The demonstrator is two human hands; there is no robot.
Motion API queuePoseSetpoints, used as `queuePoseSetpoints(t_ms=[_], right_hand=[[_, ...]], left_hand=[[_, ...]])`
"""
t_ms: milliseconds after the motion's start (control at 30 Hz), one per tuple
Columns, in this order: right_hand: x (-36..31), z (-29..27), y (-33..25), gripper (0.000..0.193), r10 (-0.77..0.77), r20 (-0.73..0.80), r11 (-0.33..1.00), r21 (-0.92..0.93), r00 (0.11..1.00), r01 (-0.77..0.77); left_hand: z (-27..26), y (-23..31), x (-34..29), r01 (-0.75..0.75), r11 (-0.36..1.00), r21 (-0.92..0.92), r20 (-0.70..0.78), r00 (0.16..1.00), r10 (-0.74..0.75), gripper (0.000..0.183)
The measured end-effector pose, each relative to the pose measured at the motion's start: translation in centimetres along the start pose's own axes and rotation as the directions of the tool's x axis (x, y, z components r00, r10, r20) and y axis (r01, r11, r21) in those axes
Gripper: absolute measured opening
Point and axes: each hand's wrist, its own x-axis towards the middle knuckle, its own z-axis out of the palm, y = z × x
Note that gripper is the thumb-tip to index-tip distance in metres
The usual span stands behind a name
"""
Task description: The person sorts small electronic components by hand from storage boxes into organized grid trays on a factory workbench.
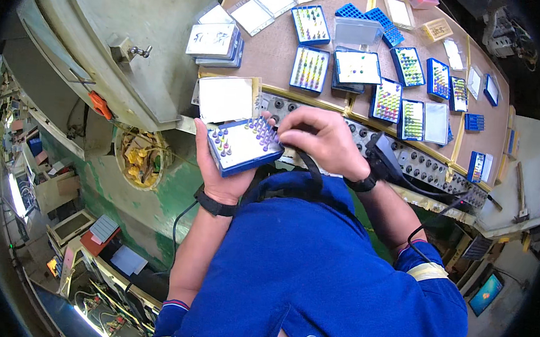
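Note:
On the palm of my left hand (221,182) rests a blue drill-bit box (247,165), its thumb along the left side and its fingertips showing at the far edge. Small bits with purple collars (261,133) stand in rows at the box's right side; a few with mixed colours stand at the left. A clear lid with a white insert (228,100) lies just beyond the box. My right hand (327,140) is closed in a pinch at the box's right edge, beside the purple bits. Whatever lies between its fingertips is too small to make out.
Several open boxes of coloured bits (310,69) cover the brown tabletop (279,44). Stacked cases (215,42) stand at the far left. A row of round metal holders (417,161) lines the near table edge. A black device with a cable (385,153) sits by my right wrist.

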Motion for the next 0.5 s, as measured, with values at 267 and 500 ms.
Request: queuePoseSetpoints(t_ms=[267,500], right_hand=[[1.0,-0.2,2.6,0.015,0.293,0.077,0.654,0.711,0.953,-0.259],[3.1,-2.4,4.1,0.013,0.346,-0.137,0.898,0.335,0.928,-0.285]], left_hand=[[0.4,0.4,1.4,0.051,0.998,-0.026,-0.017,0.999,-0.051,0.097],[-1.3,1.1,3.2,0.106,0.994,-0.028,-0.025,0.994,-0.107,0.105]])
